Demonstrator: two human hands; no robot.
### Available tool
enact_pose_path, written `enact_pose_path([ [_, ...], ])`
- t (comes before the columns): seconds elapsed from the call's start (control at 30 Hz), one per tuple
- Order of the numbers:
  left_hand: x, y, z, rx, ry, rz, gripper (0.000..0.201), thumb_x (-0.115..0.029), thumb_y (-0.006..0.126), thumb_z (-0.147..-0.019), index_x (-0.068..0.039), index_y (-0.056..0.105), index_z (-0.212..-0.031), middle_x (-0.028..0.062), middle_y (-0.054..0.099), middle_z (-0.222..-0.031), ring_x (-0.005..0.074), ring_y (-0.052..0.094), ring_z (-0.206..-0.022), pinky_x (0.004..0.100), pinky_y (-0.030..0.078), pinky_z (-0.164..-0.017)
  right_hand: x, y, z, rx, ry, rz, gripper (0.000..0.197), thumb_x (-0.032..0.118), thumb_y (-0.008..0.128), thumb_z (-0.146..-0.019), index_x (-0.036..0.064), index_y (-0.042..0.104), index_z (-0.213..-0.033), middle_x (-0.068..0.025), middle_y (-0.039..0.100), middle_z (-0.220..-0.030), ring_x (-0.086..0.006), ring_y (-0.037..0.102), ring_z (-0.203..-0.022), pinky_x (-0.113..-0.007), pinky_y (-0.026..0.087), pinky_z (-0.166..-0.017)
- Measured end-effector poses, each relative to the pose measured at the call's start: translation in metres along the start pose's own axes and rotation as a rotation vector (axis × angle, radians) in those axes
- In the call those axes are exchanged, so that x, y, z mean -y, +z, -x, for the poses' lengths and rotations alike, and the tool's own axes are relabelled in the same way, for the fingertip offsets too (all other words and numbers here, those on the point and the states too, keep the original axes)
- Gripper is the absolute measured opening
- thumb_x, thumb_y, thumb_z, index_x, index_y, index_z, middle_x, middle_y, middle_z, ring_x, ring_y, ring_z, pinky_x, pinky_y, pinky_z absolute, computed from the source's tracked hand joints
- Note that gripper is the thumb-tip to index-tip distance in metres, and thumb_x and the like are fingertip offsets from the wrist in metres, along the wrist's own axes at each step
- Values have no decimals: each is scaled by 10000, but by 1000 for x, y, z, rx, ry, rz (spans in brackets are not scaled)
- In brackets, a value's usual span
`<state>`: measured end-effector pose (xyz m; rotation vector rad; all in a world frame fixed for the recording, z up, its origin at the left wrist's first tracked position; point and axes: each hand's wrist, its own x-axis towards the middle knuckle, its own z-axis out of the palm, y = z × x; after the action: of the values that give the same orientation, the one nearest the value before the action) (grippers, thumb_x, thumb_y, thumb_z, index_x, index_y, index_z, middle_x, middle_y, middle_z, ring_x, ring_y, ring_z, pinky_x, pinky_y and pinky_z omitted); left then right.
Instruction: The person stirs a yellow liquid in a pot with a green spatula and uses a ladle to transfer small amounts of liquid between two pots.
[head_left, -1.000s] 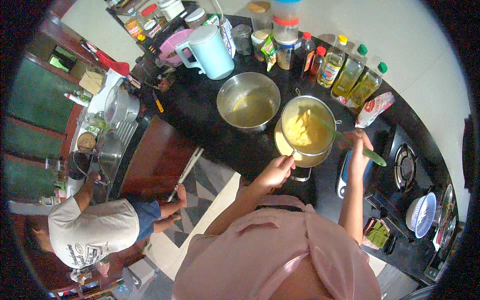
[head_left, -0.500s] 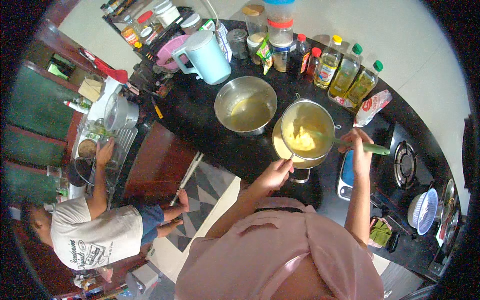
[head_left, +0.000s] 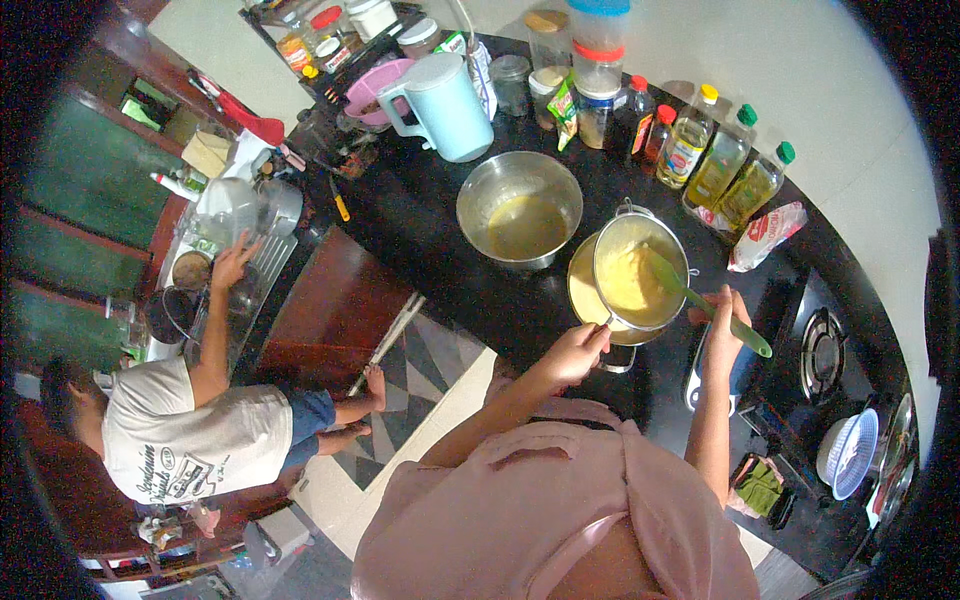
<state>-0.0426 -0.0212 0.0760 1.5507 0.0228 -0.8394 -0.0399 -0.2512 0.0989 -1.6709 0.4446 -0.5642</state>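
My left hand is closed round the handle of a round metal strainer. The strainer rests tilted over a metal pot, whose pale yellow contents show at the left. Inside the strainer lies a soft, thick yellow mixture. My right hand grips a green spatula, its blade in the mixture against the strainer's right side and its handle slanting down to the right. Behind and to the left stands a wide steel bowl with some yellowish liquid at its bottom.
A light blue pitcher, jars and oil bottles line the back of the black counter. At right are a gas burner and a white-blue basket. A kitchen scale is partly behind my right arm. Another person works at the sink, left.
The spatula has swung from nearly level to a steeper slant, its blade now further right in the strainer. The yellow lump has spread out. The whole view has shifted slightly.
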Motion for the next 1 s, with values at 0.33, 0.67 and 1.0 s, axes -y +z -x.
enact_pose_path([
  [0.33,-6,-4,-2,69,45,44,335,-384,374,-933,-83,480,-831,-51,323,-478,66,267,-363,245,201,-342,36,-6,-35,154,-305,211,350,276,468,-912,-26,553,-755,-81,577,-649,-145,579,-552,-248,463,-513],
  [0.67,-15,-5,-1,21,25,51,320,-339,410,-919,-61,495,-786,-36,344,-483,72,308,-379,248,245,-357,14,-4,-12,-45,27,27,412,362,453,-900,-16,529,-752,-112,565,-630,-176,565,-489,-277,468,-481],
  [1.0,-11,-9,-6,2,79,40,316,-326,415,-916,-59,509,-776,-22,387,-515,90,353,-419,267,285,-376,-16,2,5,-147,318,-289,298,314,490,-879,30,492,-790,-100,548,-634,-185,551,-474,-293,464,-462],
])
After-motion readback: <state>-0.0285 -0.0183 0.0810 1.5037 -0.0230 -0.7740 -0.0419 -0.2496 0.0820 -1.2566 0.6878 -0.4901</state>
